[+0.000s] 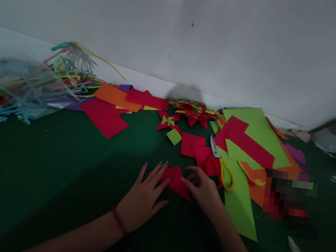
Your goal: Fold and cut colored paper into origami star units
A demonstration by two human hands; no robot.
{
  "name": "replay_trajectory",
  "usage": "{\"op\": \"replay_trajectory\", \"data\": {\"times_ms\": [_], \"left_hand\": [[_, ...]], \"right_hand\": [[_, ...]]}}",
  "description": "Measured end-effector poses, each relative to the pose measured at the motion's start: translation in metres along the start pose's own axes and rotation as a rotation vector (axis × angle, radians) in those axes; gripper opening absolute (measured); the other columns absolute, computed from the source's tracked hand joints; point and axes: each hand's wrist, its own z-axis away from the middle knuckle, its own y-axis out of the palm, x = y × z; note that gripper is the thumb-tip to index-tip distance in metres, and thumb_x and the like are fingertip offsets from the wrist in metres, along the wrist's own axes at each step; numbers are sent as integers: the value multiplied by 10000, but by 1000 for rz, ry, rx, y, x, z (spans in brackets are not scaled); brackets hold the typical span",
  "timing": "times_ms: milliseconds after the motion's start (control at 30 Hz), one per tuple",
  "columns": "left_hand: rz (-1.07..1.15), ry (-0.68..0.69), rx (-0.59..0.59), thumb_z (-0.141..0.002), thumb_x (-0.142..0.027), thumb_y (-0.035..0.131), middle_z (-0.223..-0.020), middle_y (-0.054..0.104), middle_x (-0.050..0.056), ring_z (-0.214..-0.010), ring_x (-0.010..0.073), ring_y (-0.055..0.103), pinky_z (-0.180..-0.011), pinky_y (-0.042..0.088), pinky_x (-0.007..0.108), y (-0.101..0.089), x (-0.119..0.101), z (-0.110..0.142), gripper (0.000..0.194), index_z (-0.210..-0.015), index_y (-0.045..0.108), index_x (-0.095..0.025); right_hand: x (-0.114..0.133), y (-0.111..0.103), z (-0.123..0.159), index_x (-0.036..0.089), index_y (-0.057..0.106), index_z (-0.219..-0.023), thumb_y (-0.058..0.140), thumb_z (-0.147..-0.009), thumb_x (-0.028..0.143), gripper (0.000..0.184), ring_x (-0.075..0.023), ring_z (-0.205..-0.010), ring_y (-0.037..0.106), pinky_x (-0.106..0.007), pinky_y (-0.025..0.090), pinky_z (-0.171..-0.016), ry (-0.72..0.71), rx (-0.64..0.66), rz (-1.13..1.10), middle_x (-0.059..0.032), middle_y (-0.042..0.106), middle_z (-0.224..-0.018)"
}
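A small piece of red paper lies on the green tabletop between my hands. My left hand, a red cord around its wrist, is spread with its fingertips on the paper's left side. At the right edge, my right hand is curled, thumb and forefinger on the paper. Just beyond are a folded green paper square and a red star-shaped paper piece with a green centre. Scissors with yellow and red handles lie beside my right hand, over red squares.
A layered paper flower sits near the white wall. Green sheets and red strips spread to the right, near a pixelated patch and a white cable. Pipe cleaners and a clear plastic bag are heaped at the left.
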Motion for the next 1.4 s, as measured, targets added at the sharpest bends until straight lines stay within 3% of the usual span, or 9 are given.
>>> {"op": "replay_trajectory", "data": {"times_ms": [200,400,700,800,900,1000,1067,1233,1400], "left_hand": [[0,26,-111,-847,-344,454,-1395,302,115,-1286,281,240,-1020,155,566,-4,8,-13,392,-1216,460,-211],[50,39,-112,-777,-394,555,-1195,503,137,-1063,267,481,-870,423,427,-6,0,-12,507,-1209,456,-148],[95,130,-210,-841,-63,395,-1069,608,113,-938,194,584,-816,499,348,2,9,-7,286,-1090,528,-108],[272,42,-292,-858,-85,386,-1093,608,89,-983,170,579,-844,496,323,3,21,-6,279,-1082,540,-151],[536,-1,-294,-857,-100,408,-1114,599,54,-1007,143,569,-874,480,301,-2,31,-9,266,-1051,560,-201],[737,-2,-266,-829,-92,458,-1065,622,52,-1000,157,577,-878,474,315,-6,38,-15,222,-969,592,-199],[776,14,-228,-812,-84,481,-1033,636,48,-985,157,585,-894,463,327,-6,42,-18,194,-927,596,-191],[343,77,-215,-813,-34,431,-1154,577,53,-1168,189,446,-1036,267,473,-6,40,-15,321,-1052,563,-203],[-52,38,-254,-829,-88,447,-1291,454,112,-1193,249,402,-1023,258,510,-14,21,-2,345,-1156,515,-175]], "right_hand": [[1,14,0,242,530,-1094,564,-749,288,350,-142,-632,570,-266,449,-598,-95,-84,68,18,587,-707],[12,29,2,207,534,-1059,511,-779,275,288,-149,-632,570,-271,456,-612,-74,-268,-76,10,571,-692],[18,37,7,186,534,-1045,463,-822,294,258,-161,-643,584,-284,471,-615,-77,-265,-167,-10,598,-693],[12,22,1,206,518,-1108,445,-815,195,303,-182,-836,583,-316,475,-723,-216,-303,-28,-61,600,-942],[6,6,-4,249,464,-1208,514,-750,123,478,-224,-1156,418,-379,407,-900,-419,-239,160,-79,416,-1285],[2,-1,-8,278,501,-1178,550,-740,104,474,-224,-1262,287,-417,321,-991,-580,-104,281,-42,341,-1363],[-1,-1,-10,272,583,-1057,529,-763,88,351,-213,-1240,329,-416,336,-979,-676,-69,322,-30,411,-1321],[-1,8,-7,224,617,-900,532,-781,100,192,-211,-1075,490,-403,403,-878,-759,-79,457,-41,590,-1125],[8,14,-1,191,596,-836,574,-744,93,136,-220,-1002,514,-393,392,-864,-705,-128,595,-44,625,-1056]]}}
